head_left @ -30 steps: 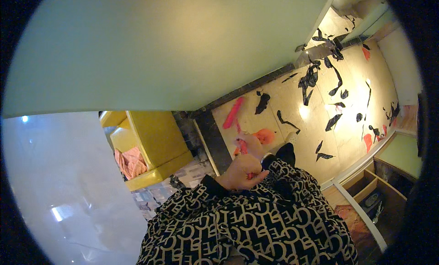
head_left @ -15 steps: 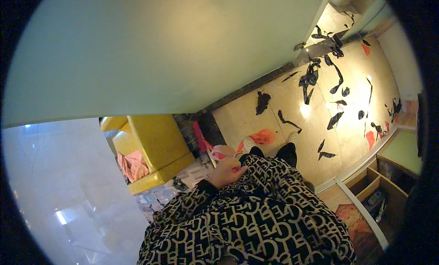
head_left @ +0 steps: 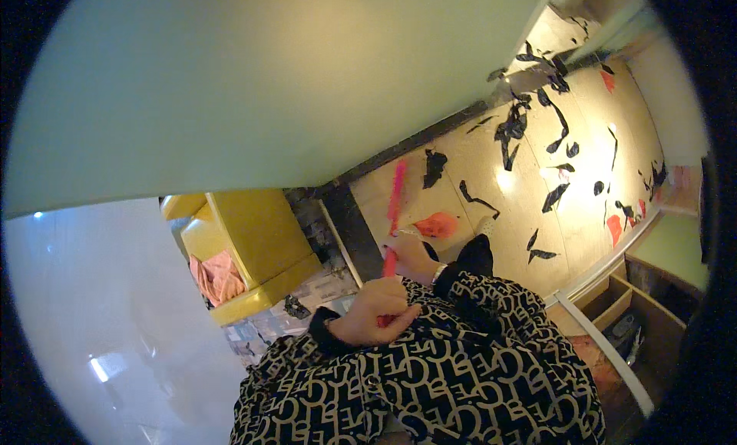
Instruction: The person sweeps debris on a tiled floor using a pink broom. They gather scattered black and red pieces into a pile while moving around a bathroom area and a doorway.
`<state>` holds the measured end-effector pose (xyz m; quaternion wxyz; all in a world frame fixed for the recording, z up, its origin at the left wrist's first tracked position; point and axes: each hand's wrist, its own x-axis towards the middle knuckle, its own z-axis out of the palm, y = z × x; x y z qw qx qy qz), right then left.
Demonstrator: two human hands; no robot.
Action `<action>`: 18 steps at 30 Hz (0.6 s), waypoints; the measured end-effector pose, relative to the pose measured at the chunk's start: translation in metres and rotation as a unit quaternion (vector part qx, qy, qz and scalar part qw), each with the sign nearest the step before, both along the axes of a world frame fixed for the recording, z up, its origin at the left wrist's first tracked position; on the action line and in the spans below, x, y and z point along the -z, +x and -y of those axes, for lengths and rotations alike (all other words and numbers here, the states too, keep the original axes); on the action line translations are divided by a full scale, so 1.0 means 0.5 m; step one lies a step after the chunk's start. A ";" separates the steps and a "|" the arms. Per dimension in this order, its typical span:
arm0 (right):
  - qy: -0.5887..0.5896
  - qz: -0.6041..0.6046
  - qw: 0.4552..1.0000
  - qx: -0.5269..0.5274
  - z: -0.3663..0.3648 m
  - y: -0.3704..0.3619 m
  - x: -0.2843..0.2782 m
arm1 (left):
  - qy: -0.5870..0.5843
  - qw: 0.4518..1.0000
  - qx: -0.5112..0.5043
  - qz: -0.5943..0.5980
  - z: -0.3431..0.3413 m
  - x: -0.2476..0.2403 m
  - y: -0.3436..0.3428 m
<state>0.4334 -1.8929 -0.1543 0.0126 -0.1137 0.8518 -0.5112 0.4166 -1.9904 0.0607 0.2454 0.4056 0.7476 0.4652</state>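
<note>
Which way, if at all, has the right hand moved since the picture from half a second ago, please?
Yes: the right hand has moved to the right in the view, farther from the yellow cabinet.

Most of the upper left is swallowed up by a huge pale green panel (head_left: 269, 84), edged underneath by a dark strip (head_left: 418, 140). The beige floor (head_left: 522, 207) is kinda blasted by warm glare (head_left: 591, 165). A yellow open-fronted cabinet (head_left: 265, 230) is flanked by a shiny bluish-white surface (head_left: 100, 291); a divided wooden box (head_left: 614, 309) is tucked lower right.
</note>
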 end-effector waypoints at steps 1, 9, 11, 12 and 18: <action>-0.034 -0.001 0.999 0.002 0.015 -0.005 0.005 | -0.018 1.000 -0.007 -0.009 -0.007 0.003 -0.002; -0.075 0.062 0.995 -0.031 0.016 -0.002 0.219 | -0.057 0.998 -0.023 -0.020 -0.092 0.165 0.013; -0.111 0.040 0.992 -0.040 -0.091 0.023 0.132 | -0.027 0.999 0.017 0.004 -0.142 0.133 0.018; -0.113 0.042 0.992 0.038 -0.116 0.050 0.113 | -0.021 0.999 0.050 -0.003 -0.165 0.110 0.021; -0.004 0.081 0.985 0.150 -0.227 0.101 0.066 | 0.065 0.989 0.128 0.024 -0.238 0.061 0.033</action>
